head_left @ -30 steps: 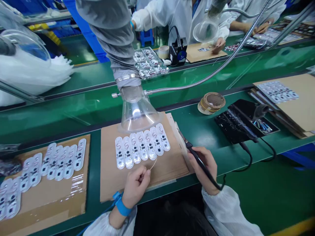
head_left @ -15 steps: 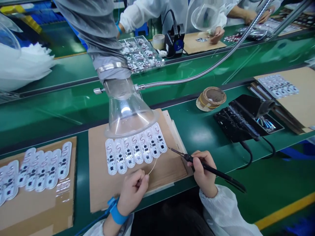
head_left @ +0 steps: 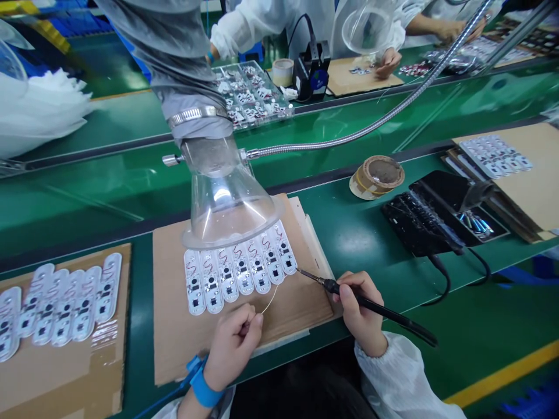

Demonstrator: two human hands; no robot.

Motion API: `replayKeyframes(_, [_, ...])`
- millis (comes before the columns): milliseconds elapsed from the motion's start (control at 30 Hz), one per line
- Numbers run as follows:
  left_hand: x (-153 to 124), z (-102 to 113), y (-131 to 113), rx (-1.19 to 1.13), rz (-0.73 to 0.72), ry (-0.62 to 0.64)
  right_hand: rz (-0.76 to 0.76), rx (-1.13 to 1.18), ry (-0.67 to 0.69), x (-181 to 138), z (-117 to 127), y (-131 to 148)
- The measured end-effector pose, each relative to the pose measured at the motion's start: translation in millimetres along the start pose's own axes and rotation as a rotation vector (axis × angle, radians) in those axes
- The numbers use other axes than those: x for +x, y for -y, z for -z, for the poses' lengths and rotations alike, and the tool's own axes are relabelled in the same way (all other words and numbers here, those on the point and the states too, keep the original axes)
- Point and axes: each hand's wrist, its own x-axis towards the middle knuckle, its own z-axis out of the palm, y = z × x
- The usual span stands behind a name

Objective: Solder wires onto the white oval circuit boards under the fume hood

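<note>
A row of several white circuit boards (head_left: pixel 238 272) lies on a cardboard sheet (head_left: pixel 174 337) in front of me. My left hand (head_left: pixel 231 346), with a blue wrist strap, pinches a thin solder wire (head_left: pixel 271 298) that curves up to the boards' near edge. My right hand (head_left: pixel 360 308) grips a black soldering iron (head_left: pixel 371 305) like a pen. Its tip touches the rightmost board's lower right corner. A clear fume-extraction funnel (head_left: pixel 227 203) hangs just above the boards.
A second cardboard sheet with more white boards (head_left: pixel 61 302) lies to the left. A tape roll (head_left: pixel 378 174) and a black soldering station (head_left: pixel 430 215) sit to the right. Across the green conveyor (head_left: pixel 109 186), other people in white coats work at their own benches.
My right hand swung the soldering iron from pointing away at the cardboard's right edge to pointing left, bringing its tip to the rightmost board. The left hand kept its pinch on the wire.
</note>
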Motion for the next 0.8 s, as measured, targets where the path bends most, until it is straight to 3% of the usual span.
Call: replayKeyframes(800, [0.2,-4.7,8.9,0.028,-0.011,-0.018,0.021,0.01,0.018,-1.3,2.1,-6.1])
